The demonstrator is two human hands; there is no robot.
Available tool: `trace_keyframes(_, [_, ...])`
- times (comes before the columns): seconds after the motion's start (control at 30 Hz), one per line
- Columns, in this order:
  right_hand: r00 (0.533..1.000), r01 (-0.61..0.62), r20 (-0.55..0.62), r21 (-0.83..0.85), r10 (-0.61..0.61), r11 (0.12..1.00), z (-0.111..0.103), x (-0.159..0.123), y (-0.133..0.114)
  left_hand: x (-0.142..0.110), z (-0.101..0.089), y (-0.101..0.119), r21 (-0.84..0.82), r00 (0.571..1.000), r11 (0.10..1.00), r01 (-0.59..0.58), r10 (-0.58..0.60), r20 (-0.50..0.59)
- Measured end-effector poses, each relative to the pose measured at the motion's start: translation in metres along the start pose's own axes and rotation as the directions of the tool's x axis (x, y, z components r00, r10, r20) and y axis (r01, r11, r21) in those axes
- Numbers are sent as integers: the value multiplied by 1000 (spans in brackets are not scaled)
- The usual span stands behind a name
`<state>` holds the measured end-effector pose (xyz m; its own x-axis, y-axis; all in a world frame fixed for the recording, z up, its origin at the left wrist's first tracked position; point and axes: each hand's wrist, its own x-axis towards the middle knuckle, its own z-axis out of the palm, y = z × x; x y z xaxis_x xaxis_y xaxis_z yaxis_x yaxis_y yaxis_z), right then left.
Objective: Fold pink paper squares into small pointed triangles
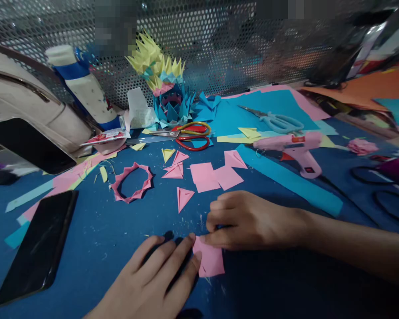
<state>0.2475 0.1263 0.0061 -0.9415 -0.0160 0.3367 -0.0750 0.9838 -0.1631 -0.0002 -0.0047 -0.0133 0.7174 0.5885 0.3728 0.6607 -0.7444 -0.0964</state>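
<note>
A small pink paper square (pixel 211 260) lies on the blue table cover (pixel 113 235) near the front edge. My left hand (pixel 153 279) rests flat beside it, fingers stretched out, fingertips pressing the paper's left edge. My right hand (pixel 249 219) comes in from the right with fingers curled, pinching the paper's upper edge. Behind them lie a folded pink triangle (pixel 183 197), more pink triangles (pixel 174 170), flat pink squares (pixel 216 176) and a pink ring of joined folded pieces (pixel 132 181).
A black phone (pixel 40 246) lies at the left. Red-and-yellow scissors (pixel 189 133), blue scissors (pixel 275 120), a pink glue gun (pixel 295 148), a glue bottle (pixel 83 88) and a blue-and-yellow folded paper model (pixel 166 93) stand behind. Coloured paper sheets and strips lie around; a mesh panel closes the back.
</note>
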Motion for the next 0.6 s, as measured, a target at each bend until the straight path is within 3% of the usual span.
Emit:
trace_keyframes(0.23, [1000,-6,-6,16,6,1000,-1,0,0,-4,4,1,-2,1000,1000,12,-12,19])
trace_keyframes(0.43, [1000,-4,8,19,3,1000,0,-1,1,-1,2,-6,-27,999,998,-49,49,13])
trace_keyframes(0.6, [997,-75,3,169,75,983,5,-4,5,3,-10,-7,-38,991,991,-130,131,40])
